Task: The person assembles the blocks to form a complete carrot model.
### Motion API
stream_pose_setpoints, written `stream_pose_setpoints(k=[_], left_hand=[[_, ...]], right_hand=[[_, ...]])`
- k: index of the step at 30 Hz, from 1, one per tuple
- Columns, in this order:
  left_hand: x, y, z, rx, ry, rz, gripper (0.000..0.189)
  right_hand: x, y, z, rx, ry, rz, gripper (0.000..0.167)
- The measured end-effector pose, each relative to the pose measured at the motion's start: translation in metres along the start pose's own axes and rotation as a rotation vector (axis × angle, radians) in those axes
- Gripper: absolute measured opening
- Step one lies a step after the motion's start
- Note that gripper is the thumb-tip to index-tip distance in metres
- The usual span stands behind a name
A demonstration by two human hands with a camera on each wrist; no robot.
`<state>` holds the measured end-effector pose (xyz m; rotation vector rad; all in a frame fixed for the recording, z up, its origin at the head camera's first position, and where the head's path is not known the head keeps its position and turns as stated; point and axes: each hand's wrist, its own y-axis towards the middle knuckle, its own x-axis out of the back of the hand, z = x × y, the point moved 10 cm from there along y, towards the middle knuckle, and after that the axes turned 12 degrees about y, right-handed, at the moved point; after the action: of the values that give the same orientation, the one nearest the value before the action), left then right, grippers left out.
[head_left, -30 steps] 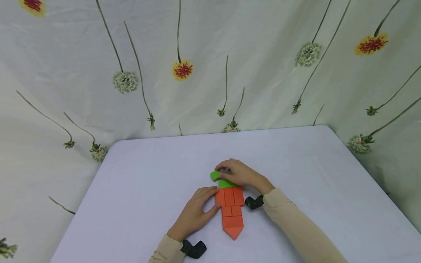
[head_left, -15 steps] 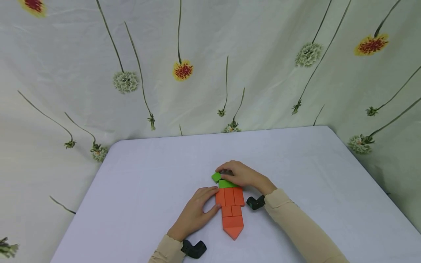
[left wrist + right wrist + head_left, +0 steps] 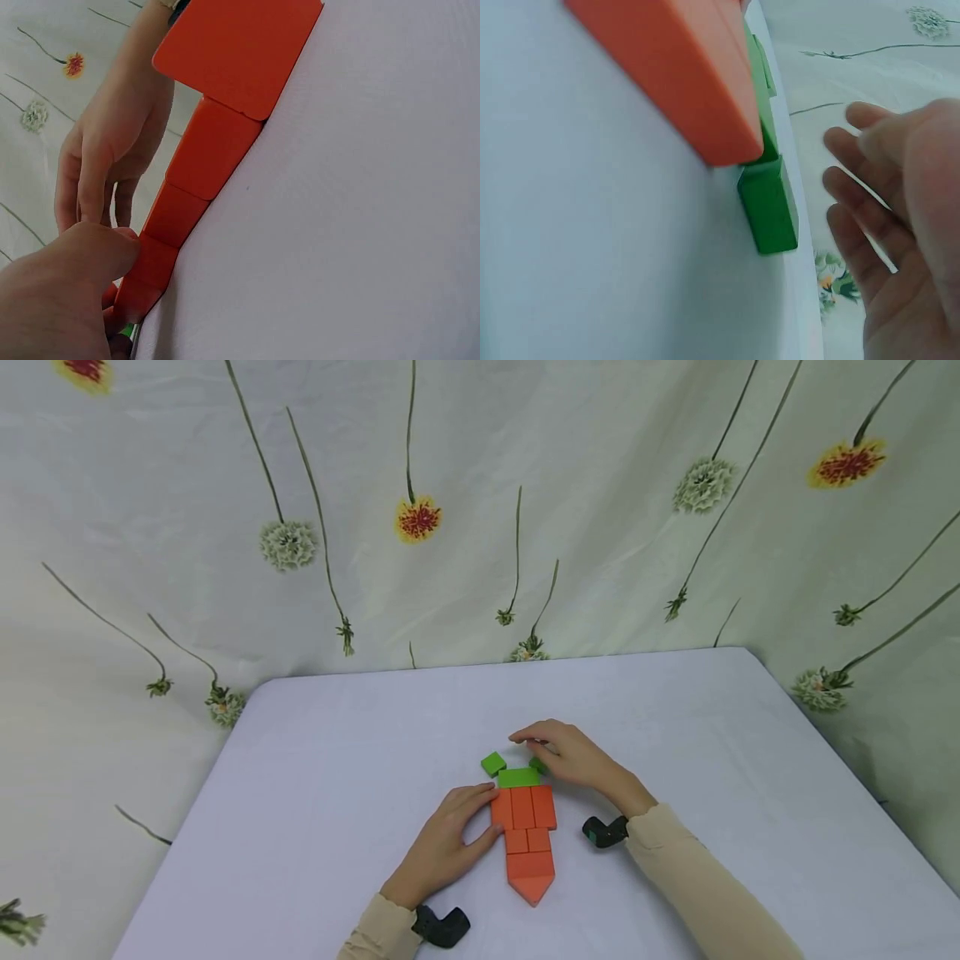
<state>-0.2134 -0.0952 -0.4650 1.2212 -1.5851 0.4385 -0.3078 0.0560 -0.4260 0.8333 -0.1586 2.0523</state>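
Orange-red wooden blocks (image 3: 523, 808) lie flat and joined in a column, with a pointed block (image 3: 532, 889) at the near end. A green rectangular block (image 3: 518, 777) adjoins the far end. One small green block (image 3: 492, 764) sits turned at its far left corner; another small green block (image 3: 537, 765), partly behind the right thumb, sits at the right corner. My left hand (image 3: 442, 839) rests along the column's left side, thumb and fingertips touching the blocks. Beside the right small green block, my right hand (image 3: 573, 758) hovers with loosely bent fingers, holding nothing, as the right wrist view confirms.
A white cloth covers the table (image 3: 360, 760). Behind and around it hangs a pale curtain (image 3: 465, 577) printed with flowers. Black wrist devices (image 3: 442, 928) sit at both sleeves.
My right hand has drawn back to the right from the left small green block, which stays slightly turned. The right small green block has come into view. My left hand has stayed in place.
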Motion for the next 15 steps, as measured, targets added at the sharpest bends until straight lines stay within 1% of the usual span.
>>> stream_pose_setpoints(k=[5,9,11,13,15], left_hand=[[-0.001,0.001,0.002,0.024,-0.011,0.008,0.052],[0.002,0.0,0.003,0.032,0.0,-0.007,0.05],[0.005,-0.003,0.004,0.035,0.014,-0.032,0.047],[0.011,-0.006,0.006,0.034,0.048,-0.076,0.046],[0.02,-0.009,0.007,0.031,0.091,-0.13,0.044]], right_hand=[[0.022,-0.026,0.0,0.03,-0.009,-0.134,0.03],[0.032,-0.047,0.002,0.057,-0.048,-0.209,0.031],[0.036,-0.056,0.003,0.078,-0.078,-0.241,0.032],[0.041,-0.065,0.005,0.095,-0.106,-0.275,0.033],[0.045,-0.074,0.005,0.096,-0.137,-0.31,0.034]])
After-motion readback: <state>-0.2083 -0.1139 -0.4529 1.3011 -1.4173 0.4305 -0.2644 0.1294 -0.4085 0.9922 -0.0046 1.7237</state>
